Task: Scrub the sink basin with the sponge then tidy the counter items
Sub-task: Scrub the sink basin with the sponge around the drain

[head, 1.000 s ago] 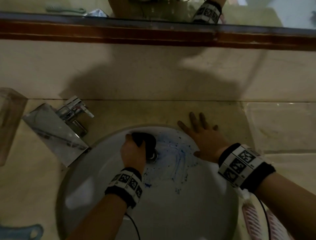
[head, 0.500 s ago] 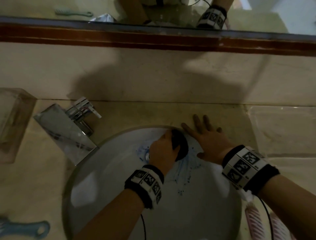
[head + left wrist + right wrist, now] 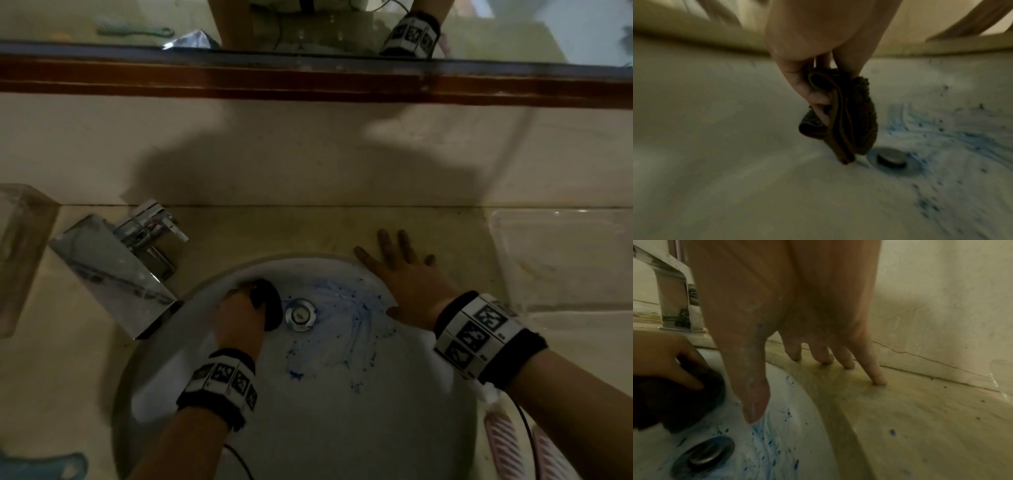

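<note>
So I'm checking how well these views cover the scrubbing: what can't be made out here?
- Head view: most of the sponge, covered by the left hand.
- Left wrist view: the basin surface on the left, smeared by motion blur.
- Head view: blue item and pink striped item, cut off by the bottom edge.
- Right wrist view: the right hand fills the middle of the frame and hides part of the counter behind.

White sink basin (image 3: pixel 342 428) w/ blue smears (image 3: pixel 346 308); dark brown sponge (image 3: pixel 855 116)

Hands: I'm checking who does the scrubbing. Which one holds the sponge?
The left hand grips the dark sponge beside the drain; the right hand lies flat on the rim.
</note>
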Motion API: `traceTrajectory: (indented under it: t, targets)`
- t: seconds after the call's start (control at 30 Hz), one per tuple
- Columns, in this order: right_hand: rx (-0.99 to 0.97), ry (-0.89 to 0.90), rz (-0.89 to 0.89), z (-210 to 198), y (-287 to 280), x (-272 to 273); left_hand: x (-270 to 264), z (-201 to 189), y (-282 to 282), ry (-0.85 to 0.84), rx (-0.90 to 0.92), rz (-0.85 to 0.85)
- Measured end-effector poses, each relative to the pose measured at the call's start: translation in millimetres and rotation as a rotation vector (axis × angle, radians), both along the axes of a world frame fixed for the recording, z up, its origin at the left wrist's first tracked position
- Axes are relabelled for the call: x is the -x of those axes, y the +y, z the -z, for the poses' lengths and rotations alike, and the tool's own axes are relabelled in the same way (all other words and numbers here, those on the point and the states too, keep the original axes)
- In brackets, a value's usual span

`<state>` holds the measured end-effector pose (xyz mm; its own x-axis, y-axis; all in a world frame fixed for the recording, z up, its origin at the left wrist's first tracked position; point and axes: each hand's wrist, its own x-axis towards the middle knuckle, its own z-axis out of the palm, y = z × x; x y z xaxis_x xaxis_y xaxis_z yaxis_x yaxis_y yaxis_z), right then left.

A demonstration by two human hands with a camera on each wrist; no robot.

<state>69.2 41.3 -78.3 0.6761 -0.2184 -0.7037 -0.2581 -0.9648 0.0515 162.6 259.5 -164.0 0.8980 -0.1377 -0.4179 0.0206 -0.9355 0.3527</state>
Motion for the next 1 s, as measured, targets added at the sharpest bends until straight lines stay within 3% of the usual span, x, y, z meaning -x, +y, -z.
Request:
traceTrajectory:
  t: [0.27,0.47,0.63,0.77,0.9,1.0]
  targets:
    - [0.001,0.013,0.004,0,1,0,6,16,-51,0.098,-0.09,0.241]
    - [0.007,0.002,0.002,-2,3,0,11,16,-59,0.097,-0.018,0.354]
    - [0.009,-0.006,0.012,0,4,0,32,3,-44,0.066,0.114,0.291]
    - [0.004,-0.017,0.018,2,4,1,26,1,-1,0.123,-0.022,0.106]
    - [0.002,-0.016,0.022,1,5,1,12,6,26,0.048,-0.108,0.119]
    - [0.011,-0.016,0.013,1,4,1,-3,13,14,0.064,-0.202,0.169]
